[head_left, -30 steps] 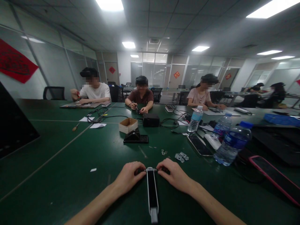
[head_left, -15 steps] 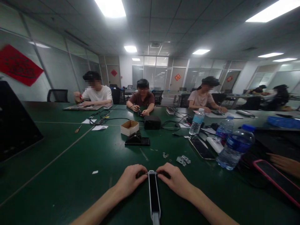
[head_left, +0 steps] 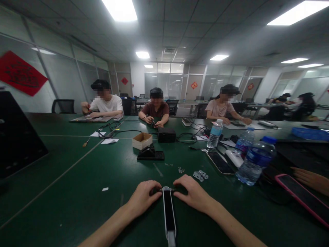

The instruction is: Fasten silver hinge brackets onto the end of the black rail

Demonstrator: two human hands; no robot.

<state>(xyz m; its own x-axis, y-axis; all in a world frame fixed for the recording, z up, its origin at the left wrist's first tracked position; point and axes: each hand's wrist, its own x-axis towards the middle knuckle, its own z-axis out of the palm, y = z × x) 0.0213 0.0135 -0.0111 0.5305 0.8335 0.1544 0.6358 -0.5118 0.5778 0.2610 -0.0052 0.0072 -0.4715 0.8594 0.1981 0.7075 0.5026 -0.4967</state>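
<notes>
Both left hand [head_left: 146,195] and right hand [head_left: 192,193] flank the far end of a white-framed black bar [head_left: 169,212] on the worktop [head_left: 77,192], each grip narrow, any pinched part indistinct; fingertip adjustment appears in hand, seemingly calling next for even steadiness.

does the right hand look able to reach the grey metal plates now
Probably yes: the grey metal plates lie just beyond the right hand, nothing visible between, though its fingertips are near the long white-edged black device.
</notes>
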